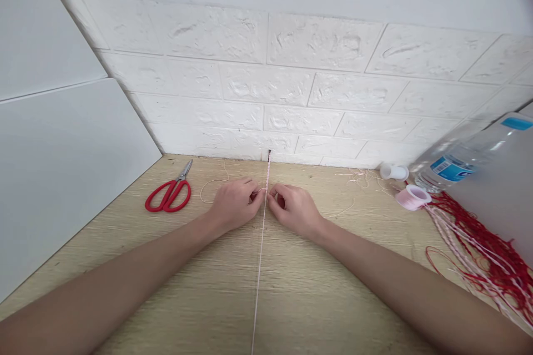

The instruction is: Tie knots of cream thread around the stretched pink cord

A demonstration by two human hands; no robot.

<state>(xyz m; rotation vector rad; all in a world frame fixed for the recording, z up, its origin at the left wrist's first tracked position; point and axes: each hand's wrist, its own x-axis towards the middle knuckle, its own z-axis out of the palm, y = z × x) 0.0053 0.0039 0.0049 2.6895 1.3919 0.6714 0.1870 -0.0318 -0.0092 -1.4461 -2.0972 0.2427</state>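
Observation:
A pale cord (260,266) runs taut from the wall down to the bottom of the view, between my two hands. Its upper stretch is a pink knotted braid (267,175), dark at the wall end. My left hand (237,201) is closed in a pinch beside the lower end of the braid, on a thin pale thread (201,191) that loops out behind it. Just across the cord, my right hand (295,208) also pinches, thumb against forefinger. A thin thread (343,211) trails out from behind that hand. The thread between the right fingertips is too fine to see clearly.
Red-handled scissors (170,197) lie to the left. At right are a white spool (393,172), a pink thread spool (413,197), a water bottle (453,169) and a heap of red cords (487,249) with pink ones. A white brick-patterned wall (303,83) bounds the wooden table (200,294).

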